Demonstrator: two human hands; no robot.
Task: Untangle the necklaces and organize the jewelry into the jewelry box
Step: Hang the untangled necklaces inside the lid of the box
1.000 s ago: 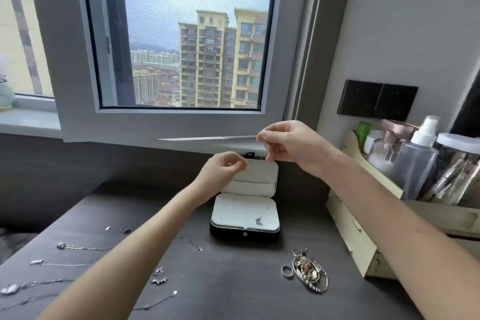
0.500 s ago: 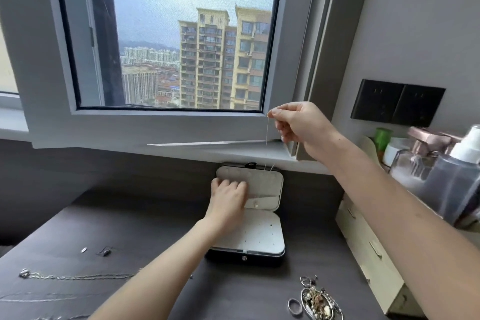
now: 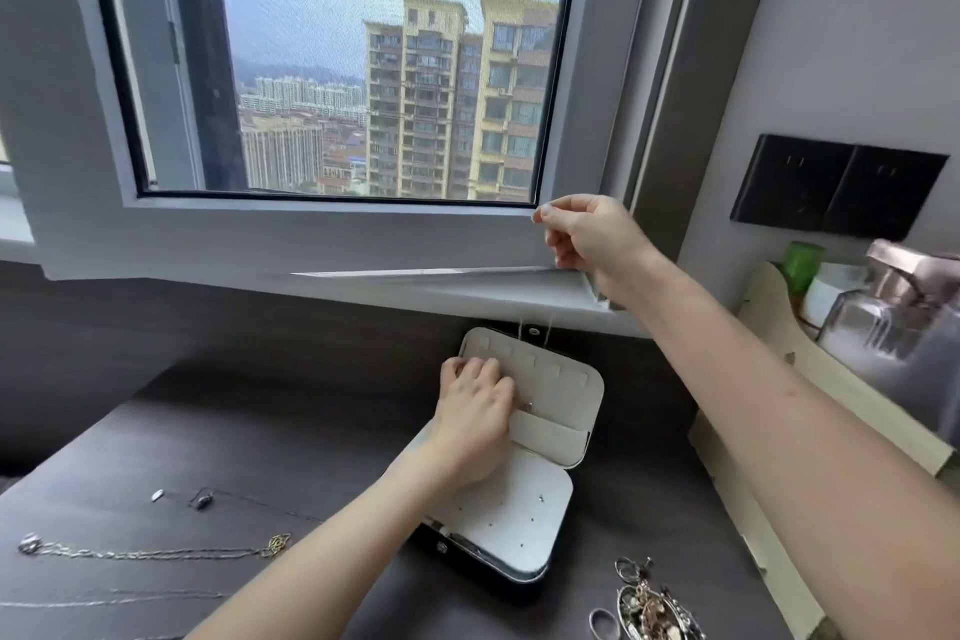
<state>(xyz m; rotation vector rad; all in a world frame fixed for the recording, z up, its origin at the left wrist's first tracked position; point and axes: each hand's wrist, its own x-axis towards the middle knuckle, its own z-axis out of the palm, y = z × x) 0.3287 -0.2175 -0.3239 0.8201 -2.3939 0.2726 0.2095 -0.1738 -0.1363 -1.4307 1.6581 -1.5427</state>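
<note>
Head view: my right hand [image 3: 587, 234] pinched the chain [image 3: 521, 327] high; my left hand [image 3: 475, 411] pressed down on the box lid [image 3: 563, 382]. Taut, it should seat cleanly.

Bare counter [image 3: 291, 431] is left free to the left of the jewelry box [image 3: 519, 525]. The right side is hemmed in by a wooden organizer [image 3: 753, 509]. Nearer ground is strewn with chains [image 3: 145, 554] and a jewelry pile [image 3: 654, 608].

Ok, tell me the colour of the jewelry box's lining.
The jewelry box lining is off-white; head view.
</note>
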